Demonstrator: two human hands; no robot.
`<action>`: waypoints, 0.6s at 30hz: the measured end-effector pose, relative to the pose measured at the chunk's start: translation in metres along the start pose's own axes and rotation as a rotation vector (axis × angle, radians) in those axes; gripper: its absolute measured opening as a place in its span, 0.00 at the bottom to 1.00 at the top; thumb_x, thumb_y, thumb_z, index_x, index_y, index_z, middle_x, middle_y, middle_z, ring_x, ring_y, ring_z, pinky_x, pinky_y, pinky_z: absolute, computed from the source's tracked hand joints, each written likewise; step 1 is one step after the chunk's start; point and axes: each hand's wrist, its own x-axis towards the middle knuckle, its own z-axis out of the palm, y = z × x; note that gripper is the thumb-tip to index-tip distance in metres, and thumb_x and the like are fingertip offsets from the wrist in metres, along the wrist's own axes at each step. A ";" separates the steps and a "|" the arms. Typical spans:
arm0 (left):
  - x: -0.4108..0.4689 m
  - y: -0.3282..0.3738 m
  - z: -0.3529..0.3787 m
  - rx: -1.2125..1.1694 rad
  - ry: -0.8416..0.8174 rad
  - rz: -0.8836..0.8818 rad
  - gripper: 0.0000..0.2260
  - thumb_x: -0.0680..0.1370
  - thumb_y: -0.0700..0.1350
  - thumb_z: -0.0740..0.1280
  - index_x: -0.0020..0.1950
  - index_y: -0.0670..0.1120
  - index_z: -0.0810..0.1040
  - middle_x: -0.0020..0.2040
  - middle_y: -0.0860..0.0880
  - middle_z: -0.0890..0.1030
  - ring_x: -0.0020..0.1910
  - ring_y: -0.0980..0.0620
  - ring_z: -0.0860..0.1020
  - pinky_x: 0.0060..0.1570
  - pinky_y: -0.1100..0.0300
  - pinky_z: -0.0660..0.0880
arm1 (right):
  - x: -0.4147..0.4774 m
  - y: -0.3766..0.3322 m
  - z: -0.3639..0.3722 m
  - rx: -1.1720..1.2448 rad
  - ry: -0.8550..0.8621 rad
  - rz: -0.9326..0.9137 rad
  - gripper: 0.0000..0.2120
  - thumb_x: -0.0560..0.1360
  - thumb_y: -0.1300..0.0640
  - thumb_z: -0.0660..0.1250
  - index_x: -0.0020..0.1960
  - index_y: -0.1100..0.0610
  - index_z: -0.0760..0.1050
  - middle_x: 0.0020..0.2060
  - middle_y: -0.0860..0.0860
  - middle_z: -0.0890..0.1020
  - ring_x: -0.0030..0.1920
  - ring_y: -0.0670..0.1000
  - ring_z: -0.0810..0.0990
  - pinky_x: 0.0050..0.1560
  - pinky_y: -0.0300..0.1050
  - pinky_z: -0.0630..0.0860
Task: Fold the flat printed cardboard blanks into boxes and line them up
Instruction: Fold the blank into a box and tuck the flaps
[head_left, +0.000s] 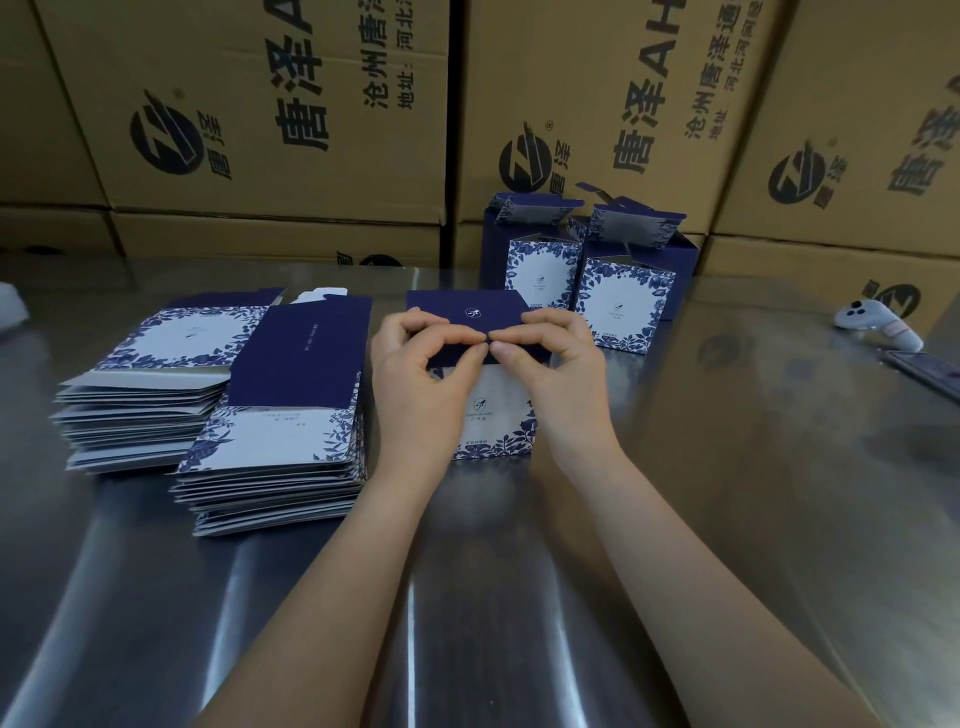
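your left hand (423, 379) and right hand (558, 364) meet over the box (493, 421), which stands on the steel table (727, 519) right in front of you; both sets of fingers are curled, pinching the front edge of its navy lid (467, 312), tips touching in the middle; flat blanks sit to the left, the near stack (280, 426) just beside your left wrist, the far stack (156, 358) beyond it; behind the box a folded box (543, 270) and a second folded box (626, 304) stand side by side, top flaps up, in front of the brown cartons (260, 104); a white controller (878, 325) lies far right
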 end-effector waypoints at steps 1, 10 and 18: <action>0.000 0.000 0.001 0.001 0.001 0.001 0.05 0.74 0.42 0.74 0.43 0.52 0.83 0.52 0.50 0.74 0.59 0.53 0.72 0.58 0.62 0.70 | 0.000 0.000 0.001 -0.010 0.007 -0.001 0.14 0.71 0.63 0.74 0.40 0.42 0.81 0.53 0.48 0.75 0.58 0.44 0.74 0.57 0.32 0.69; 0.000 -0.007 0.000 -0.014 0.002 0.012 0.04 0.74 0.41 0.74 0.47 0.49 0.85 0.52 0.52 0.75 0.62 0.51 0.73 0.62 0.57 0.71 | 0.000 0.003 0.001 0.022 0.004 -0.022 0.15 0.71 0.64 0.74 0.41 0.42 0.81 0.52 0.46 0.74 0.58 0.45 0.74 0.57 0.33 0.69; -0.002 -0.015 -0.010 -0.210 0.061 -0.056 0.10 0.78 0.41 0.69 0.50 0.57 0.81 0.61 0.59 0.79 0.63 0.64 0.74 0.59 0.68 0.73 | 0.000 0.011 -0.007 0.107 -0.005 -0.022 0.13 0.74 0.64 0.72 0.46 0.44 0.82 0.56 0.47 0.79 0.61 0.46 0.76 0.56 0.37 0.75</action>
